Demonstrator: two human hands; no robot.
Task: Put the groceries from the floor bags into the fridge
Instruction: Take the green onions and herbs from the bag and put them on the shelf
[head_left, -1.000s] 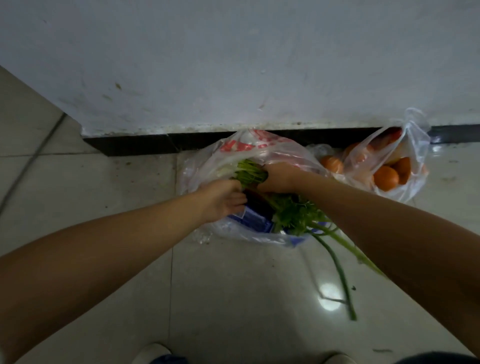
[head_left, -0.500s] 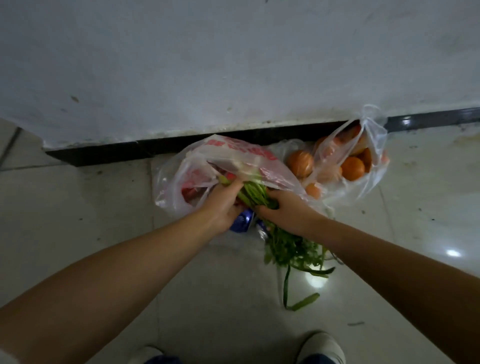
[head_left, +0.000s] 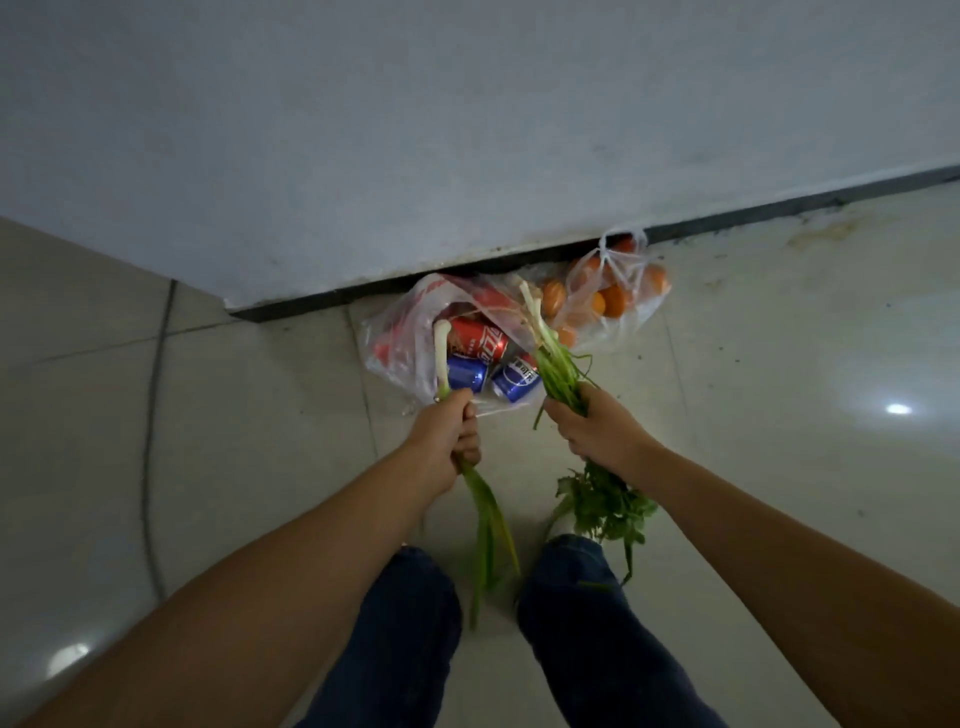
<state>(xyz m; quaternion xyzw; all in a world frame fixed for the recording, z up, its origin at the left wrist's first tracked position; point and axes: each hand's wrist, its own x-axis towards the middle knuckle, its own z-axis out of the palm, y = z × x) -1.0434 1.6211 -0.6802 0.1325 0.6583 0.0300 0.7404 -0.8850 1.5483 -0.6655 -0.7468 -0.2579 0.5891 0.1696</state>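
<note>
Left hand (head_left: 451, 435) grips scallion (head_left: 441, 358); right hand (head_left: 597, 431) grips herb bunch (head_left: 558, 371); Pepsi can (head_left: 516, 382) in bag.

A pale grey wall (head_left: 467, 130) edged by a dark skirting strip (head_left: 779, 208) meets a glossy cream tiled floor (head_left: 234, 441), where ceiling light reflections (head_left: 898, 409) gleam in dim light.

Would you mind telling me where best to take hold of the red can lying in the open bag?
Probably round the middle of the red can, coming from above through the bag mouth. It lies on its side with the curved wall exposed; two blue cans crowd its near side, so a top-down grasp looks clearest.
</note>
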